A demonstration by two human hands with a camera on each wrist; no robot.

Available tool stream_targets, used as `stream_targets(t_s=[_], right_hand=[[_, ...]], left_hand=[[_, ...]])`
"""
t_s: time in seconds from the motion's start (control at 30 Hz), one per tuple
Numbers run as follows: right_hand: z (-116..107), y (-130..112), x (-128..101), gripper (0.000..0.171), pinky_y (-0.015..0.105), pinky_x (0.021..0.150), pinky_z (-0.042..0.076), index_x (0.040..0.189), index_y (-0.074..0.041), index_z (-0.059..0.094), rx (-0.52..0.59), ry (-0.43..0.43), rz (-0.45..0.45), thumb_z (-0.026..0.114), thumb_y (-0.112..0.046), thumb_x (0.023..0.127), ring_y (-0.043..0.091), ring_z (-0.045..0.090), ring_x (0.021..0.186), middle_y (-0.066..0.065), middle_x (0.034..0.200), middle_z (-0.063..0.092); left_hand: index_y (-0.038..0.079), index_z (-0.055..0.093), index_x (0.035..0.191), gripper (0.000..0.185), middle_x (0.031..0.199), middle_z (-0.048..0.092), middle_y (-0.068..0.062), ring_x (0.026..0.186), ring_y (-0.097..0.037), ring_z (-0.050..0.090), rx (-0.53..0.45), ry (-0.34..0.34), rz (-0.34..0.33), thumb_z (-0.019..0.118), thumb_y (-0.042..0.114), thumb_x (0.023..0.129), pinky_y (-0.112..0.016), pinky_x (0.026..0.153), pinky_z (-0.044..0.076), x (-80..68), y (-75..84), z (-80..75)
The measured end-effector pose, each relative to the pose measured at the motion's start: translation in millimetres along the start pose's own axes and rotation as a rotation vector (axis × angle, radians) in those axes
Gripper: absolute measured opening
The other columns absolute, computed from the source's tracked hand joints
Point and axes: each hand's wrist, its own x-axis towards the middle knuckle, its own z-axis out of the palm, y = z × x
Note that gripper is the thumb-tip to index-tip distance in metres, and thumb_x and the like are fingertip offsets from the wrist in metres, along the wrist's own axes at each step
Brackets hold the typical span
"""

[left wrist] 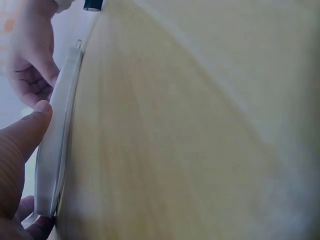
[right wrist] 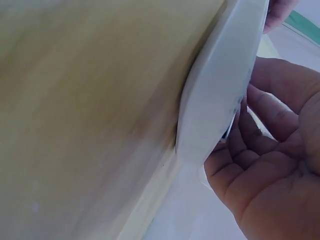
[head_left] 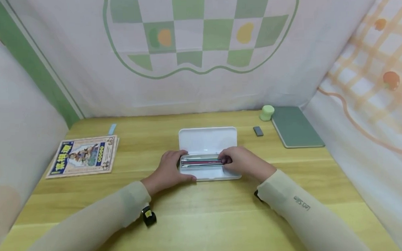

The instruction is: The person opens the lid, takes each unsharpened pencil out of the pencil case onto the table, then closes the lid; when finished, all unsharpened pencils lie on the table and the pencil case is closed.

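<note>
Surface (head_left: 204,217): pale yellow wood with grain bands running across it. It is enclosed on three sides by hung cloth. On the back cloth (head_left: 86,77) a green and white check panel is printed, framed by a wavy green line; an orange and a yellow patch are set in the squares. The left cloth (head_left: 17,91) is bordered by a green stripe. On the right cloth (head_left: 361,53) an orange lattice with fruit shapes is printed.

A white case (head_left: 206,174) is seen at the middle of the surface, its lid (head_left: 208,138) raised at the back. Pens (head_left: 202,162) are seen lengthwise within the case, toward the hinge side. The left end of the case is held by the left hand (head_left: 167,170), thumb placed along the front edge. The right grip is narrow: the right ends of the pens are held in the curled fingers of the right hand (head_left: 243,161).

At left on the surface, a printed booklet (head_left: 82,156) is placed, with a light blue strip (head_left: 112,129) just behind it. At right, a green notebook (head_left: 297,126) is laid near the cloth; a pale green tub (head_left: 266,113) is placed beside its back corner, and a small grey block (head_left: 258,131) is seen nearer the case. Both arms are covered by cream sleeves (head_left: 101,210).
</note>
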Motion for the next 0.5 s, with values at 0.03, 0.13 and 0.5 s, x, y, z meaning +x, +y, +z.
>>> stream_targets(t_s=[0.03, 0.13, 0.5], right_hand=[[0.1, -0.4, -0.4, 0.017, 0.036, 0.083, 0.053, 0.110, -0.011, 0.078, 0.002, -0.006, 0.005, 0.075, -0.008, 0.094, 0.019, 0.059, 0.087, -0.002, 0.096, 0.069], [0.6, -0.4, -1.1, 0.013, 0.037, 0.084, 0.053, 0.104, -0.015, 0.079, 0.003, -0.014, 0.005, 0.074, -0.008, 0.094, 0.019, 0.059, 0.088, -0.003, 0.096, 0.070], [-0.5, 3.6, -0.8, 0.011, 0.036, 0.082, 0.054, 0.098, -0.017, 0.075, 0.084, -0.002, -0.015, 0.073, -0.006, 0.094, 0.018, 0.060, 0.087, -0.004, 0.094, 0.069]], left_hand=[[0.015, 0.047, 0.153, 0.108, 0.150, 0.050, -0.007, 0.140, -0.030, 0.036, -0.001, -0.002, -0.003, 0.093, 0.060, 0.067, -0.048, 0.119, 0.032, 0.3, -0.4, 0.7], [0.015, 0.046, 0.154, 0.108, 0.150, 0.050, -0.007, 0.140, -0.030, 0.035, -0.003, 0.000, -0.006, 0.093, 0.061, 0.067, -0.049, 0.119, 0.031, -0.1, -0.2, 1.7], [0.014, 0.046, 0.154, 0.109, 0.150, 0.050, -0.009, 0.142, -0.032, 0.034, 0.000, 0.009, -0.002, 0.093, 0.060, 0.067, -0.050, 0.120, 0.030, -1.4, 1.3, 0.5]])
